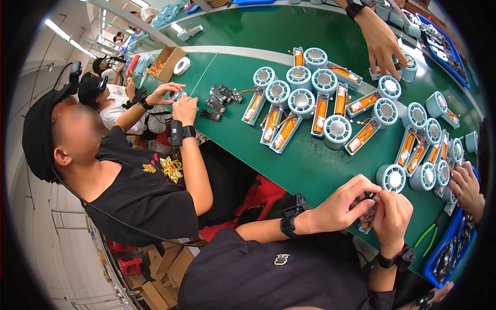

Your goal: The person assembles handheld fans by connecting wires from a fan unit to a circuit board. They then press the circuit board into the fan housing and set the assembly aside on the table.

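Note:
In front of me is an opened handheld fan, its pale blue round head point(391, 179) turned up and part of its handle point(366, 221) showing below my fingers. My left hand point(338, 204) reaches across from the left, thumb and fingertips closed at the handle. Pressed against the same spot, my right hand point(392, 216) has its fingers curled in. A small dark part shows between the fingertips, too covered to name. Beside the fan head stand more opened fans point(423, 176), with orange batteries and thin wires in their handles.
Many similar fans point(301, 102) spread over the green table point(310, 168). Green-handled pliers point(427, 238) and a blue tray point(439, 276) of small parts lie at my right. A co-worker's hand point(380, 44) reaches in from the far side, another point(465, 188) from the right. A person point(155, 170) works at my left.

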A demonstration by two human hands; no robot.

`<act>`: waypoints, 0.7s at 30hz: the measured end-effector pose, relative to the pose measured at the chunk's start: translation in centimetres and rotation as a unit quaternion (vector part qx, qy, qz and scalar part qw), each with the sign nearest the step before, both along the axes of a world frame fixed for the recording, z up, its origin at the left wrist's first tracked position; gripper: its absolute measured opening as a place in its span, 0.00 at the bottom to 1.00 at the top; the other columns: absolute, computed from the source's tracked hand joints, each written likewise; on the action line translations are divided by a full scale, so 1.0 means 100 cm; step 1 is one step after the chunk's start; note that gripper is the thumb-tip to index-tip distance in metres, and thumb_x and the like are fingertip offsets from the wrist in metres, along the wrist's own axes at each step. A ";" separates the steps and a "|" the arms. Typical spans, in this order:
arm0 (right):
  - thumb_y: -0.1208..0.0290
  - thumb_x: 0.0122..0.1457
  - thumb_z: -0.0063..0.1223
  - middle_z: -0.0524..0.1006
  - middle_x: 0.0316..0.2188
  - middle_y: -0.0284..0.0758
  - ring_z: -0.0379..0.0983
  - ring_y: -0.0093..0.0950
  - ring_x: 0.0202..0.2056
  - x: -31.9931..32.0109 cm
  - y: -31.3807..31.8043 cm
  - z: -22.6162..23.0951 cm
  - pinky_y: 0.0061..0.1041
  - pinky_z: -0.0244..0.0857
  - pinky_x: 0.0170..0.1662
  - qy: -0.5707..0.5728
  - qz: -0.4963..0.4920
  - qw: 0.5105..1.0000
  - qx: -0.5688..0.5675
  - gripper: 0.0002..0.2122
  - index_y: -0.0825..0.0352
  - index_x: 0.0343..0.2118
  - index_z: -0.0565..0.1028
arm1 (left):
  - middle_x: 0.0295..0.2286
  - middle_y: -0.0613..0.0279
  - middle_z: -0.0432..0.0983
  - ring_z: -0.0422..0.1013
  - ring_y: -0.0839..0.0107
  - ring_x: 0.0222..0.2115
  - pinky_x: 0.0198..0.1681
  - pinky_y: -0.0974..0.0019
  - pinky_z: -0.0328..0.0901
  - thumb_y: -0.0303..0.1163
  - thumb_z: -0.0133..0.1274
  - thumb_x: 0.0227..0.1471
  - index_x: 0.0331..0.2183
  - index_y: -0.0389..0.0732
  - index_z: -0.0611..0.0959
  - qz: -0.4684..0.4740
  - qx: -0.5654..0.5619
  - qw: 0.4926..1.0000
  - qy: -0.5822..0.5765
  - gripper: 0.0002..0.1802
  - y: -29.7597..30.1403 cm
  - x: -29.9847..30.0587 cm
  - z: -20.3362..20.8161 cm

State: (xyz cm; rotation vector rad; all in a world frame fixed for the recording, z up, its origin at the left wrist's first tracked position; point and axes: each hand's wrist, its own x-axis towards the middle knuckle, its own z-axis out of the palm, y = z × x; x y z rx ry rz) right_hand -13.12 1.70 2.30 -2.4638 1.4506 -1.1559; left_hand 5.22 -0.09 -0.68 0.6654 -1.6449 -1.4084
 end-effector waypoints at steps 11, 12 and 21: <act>0.78 0.46 0.71 0.73 0.17 0.31 0.71 0.31 0.17 -0.004 -0.003 -0.009 0.28 0.64 0.22 -0.108 0.000 0.993 0.038 0.13 0.65 0.29 0.74 | 0.45 0.56 0.68 0.75 0.72 0.35 0.33 0.70 0.75 0.19 0.48 0.65 0.52 0.35 0.75 -0.121 0.116 0.986 0.006 0.14 -0.007 0.016 0.015; 0.78 0.46 0.72 0.72 0.17 0.31 0.69 0.29 0.16 -0.004 -0.003 -0.012 0.27 0.62 0.22 -0.120 0.005 0.993 0.016 0.13 0.65 0.29 0.74 | 0.45 0.56 0.68 0.75 0.72 0.35 0.33 0.71 0.75 0.19 0.48 0.65 0.52 0.35 0.75 -0.127 0.114 0.985 0.014 0.14 -0.009 0.016 0.014; 0.73 0.48 0.72 0.72 0.17 0.32 0.70 0.35 0.17 0.006 0.005 0.011 0.31 0.64 0.23 -0.098 -0.090 0.991 0.005 0.13 0.65 0.29 0.73 | 0.44 0.57 0.70 0.74 0.71 0.35 0.34 0.69 0.74 0.18 0.54 0.60 0.49 0.37 0.78 -0.107 0.032 0.992 -0.062 0.15 -0.019 0.018 0.022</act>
